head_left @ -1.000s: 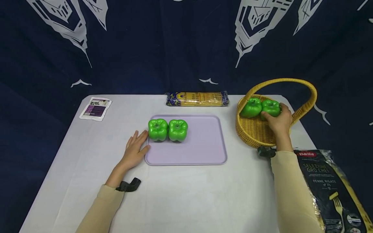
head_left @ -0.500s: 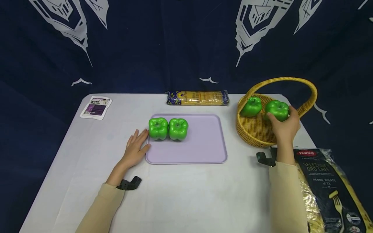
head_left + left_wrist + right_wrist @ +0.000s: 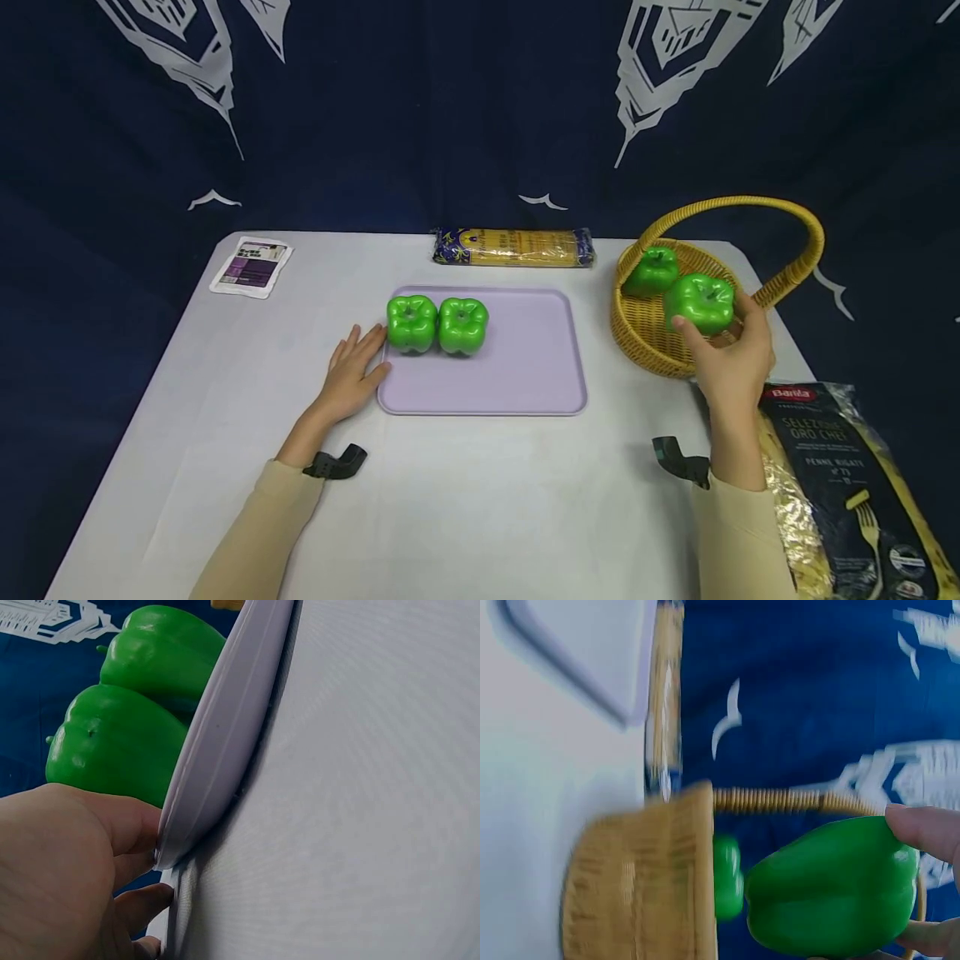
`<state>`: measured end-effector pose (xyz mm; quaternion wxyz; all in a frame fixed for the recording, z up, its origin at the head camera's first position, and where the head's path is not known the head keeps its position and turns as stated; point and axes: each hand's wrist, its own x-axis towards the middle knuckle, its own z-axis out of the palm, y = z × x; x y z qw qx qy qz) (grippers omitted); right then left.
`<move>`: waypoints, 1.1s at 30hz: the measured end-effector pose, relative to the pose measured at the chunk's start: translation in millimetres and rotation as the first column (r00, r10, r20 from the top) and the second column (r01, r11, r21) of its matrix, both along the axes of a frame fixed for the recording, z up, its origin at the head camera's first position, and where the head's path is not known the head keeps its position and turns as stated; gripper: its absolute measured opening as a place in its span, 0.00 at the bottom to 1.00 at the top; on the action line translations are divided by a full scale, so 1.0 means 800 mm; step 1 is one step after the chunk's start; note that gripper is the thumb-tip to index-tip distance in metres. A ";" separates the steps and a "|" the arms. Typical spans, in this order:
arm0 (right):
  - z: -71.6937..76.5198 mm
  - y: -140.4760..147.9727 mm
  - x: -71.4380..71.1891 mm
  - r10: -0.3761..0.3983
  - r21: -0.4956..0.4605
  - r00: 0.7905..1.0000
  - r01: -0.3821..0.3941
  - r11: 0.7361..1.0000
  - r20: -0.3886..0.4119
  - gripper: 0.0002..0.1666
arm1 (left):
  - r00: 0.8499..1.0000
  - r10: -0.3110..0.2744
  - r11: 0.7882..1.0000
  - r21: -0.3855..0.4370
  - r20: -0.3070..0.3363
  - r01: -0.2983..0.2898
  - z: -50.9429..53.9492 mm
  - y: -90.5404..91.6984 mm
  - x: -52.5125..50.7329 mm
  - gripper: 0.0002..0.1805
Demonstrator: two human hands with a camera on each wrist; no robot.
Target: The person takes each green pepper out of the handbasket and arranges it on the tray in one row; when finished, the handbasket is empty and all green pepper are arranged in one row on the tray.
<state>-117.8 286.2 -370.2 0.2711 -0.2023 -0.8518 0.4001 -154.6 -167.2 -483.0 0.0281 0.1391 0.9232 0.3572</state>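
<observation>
The right hand [image 3: 731, 358] grips a green pepper [image 3: 700, 303] between thumb and fingers, over the yellow wicker basket [image 3: 637, 337]. In the right wrist view that pepper [image 3: 832, 889] is above the basket's rim. Another green pepper [image 3: 654, 270] lies in the basket at its back left. The left hand [image 3: 348, 375] lies with fingers extended at the left edge of the lilac tray [image 3: 517, 375]; in the left wrist view its fingertips touch the tray's rim [image 3: 217, 742]. Two green peppers [image 3: 412, 323] [image 3: 462, 326] sit side by side at the tray's upper left.
A yellow and blue pasta packet [image 3: 513, 247] lies behind the tray. At the table's back left is a white and purple packet [image 3: 252, 267]. A large black pasta bag [image 3: 840, 467] lies at the right, beside the right forearm. The basket's tall handle [image 3: 735, 201] arches over its opening.
The right hand has lifted its pepper away from the other one in the basket and drawn it toward the near side. The left hand stays at the tray's edge. The head view has shifted slightly.
</observation>
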 end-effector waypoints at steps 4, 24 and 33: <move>-0.002 -0.036 0.009 0.132 0.026 0.991 -0.132 0.991 -0.023 0.44 | 1.000 0.007 1.000 0.002 0.003 -0.007 0.001 0.001 0.000 0.32; -0.047 -0.157 -0.037 0.466 -0.066 0.882 -0.463 0.884 0.067 0.49 | 1.000 0.011 1.000 0.009 0.007 -0.011 -0.001 0.004 -0.001 0.32; -0.065 -0.169 -0.043 0.498 -0.073 0.855 -0.493 0.867 0.148 0.47 | 1.000 0.014 1.000 0.008 0.000 -0.014 0.000 0.002 -0.001 0.32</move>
